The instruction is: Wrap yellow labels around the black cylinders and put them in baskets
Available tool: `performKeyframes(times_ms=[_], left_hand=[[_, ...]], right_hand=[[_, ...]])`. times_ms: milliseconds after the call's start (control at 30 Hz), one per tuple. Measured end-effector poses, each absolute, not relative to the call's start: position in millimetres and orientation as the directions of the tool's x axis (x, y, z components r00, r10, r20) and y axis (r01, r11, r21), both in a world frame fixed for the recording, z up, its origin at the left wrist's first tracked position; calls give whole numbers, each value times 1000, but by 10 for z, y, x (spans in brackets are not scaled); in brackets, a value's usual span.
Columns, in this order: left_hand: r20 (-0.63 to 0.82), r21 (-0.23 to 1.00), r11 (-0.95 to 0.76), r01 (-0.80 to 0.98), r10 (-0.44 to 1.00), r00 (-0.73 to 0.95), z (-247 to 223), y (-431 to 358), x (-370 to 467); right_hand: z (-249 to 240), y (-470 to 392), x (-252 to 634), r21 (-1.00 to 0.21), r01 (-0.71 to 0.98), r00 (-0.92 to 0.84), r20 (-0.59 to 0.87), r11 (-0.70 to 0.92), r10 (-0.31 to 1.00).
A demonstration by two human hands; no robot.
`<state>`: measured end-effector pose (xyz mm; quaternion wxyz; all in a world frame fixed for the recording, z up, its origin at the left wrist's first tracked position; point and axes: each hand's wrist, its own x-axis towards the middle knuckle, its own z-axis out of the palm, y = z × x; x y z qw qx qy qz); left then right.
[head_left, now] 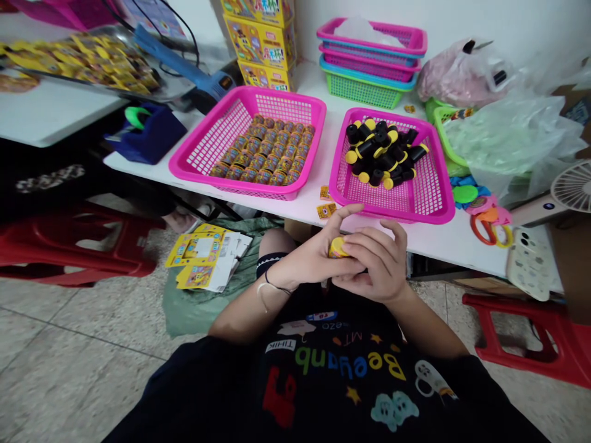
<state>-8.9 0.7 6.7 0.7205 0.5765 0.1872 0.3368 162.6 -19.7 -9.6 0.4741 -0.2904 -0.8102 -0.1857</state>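
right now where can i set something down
A narrow strip of bare table lies between the left pink basket and right pink basket, beyond the yellow packets; the right basket's near floor is bare too. Crowded: the table's right end, with plastic bags, fan and phone.

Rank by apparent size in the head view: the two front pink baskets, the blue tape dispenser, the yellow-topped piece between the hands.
1. Left pink basket and right pink basket: too alike to rank
2. Blue tape dispenser
3. Yellow-topped piece, partly hidden
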Motion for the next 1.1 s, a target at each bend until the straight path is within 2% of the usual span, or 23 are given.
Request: performKeyframes(times_ms=[67,167,300,433,567,733,800,867,967,1100], left_hand=[[120,961,91,-263,717,687,68,10,-83],[158,983,-74,-167,801,577,68,-28,-49],[245,968,-243,-60,867,435,47,-96,1],[289,954,-297,-46,863,414,-1,-78,-9],[303,948,-312,-62,828,472,-23,-21,-74],[263,963,-237,-126,733,627,-69,58,-164],[289,953,-274,-129,695,659,-102,91,-187],[364,910,-409,-70,706,607,-118,100,-201],[498,807,-584,88,753,431,-62,59,-232],[452,769,-574,282,800,396,220,87,-396]], right_hand=[[-97,-197,1648,50,683,-385,872,728,301],[-103,-187,1676,113,706,-421,860,699,287],[-99,-153,1696,168,607,-490,848,777,200],[-83,-89,1701,161,532,-535,825,832,183],[-88,-27,1701,114,493,-538,819,862,200],[-106,-10,1721,58,433,-558,801,900,217],[-117,-3,1732,50,440,-569,788,897,236],[-136,13,1735,49,467,-549,799,883,246],[-167,25,1739,-6,535,-482,819,845,311],[-177,-50,1835,-131,622,-371,819,772,438]])
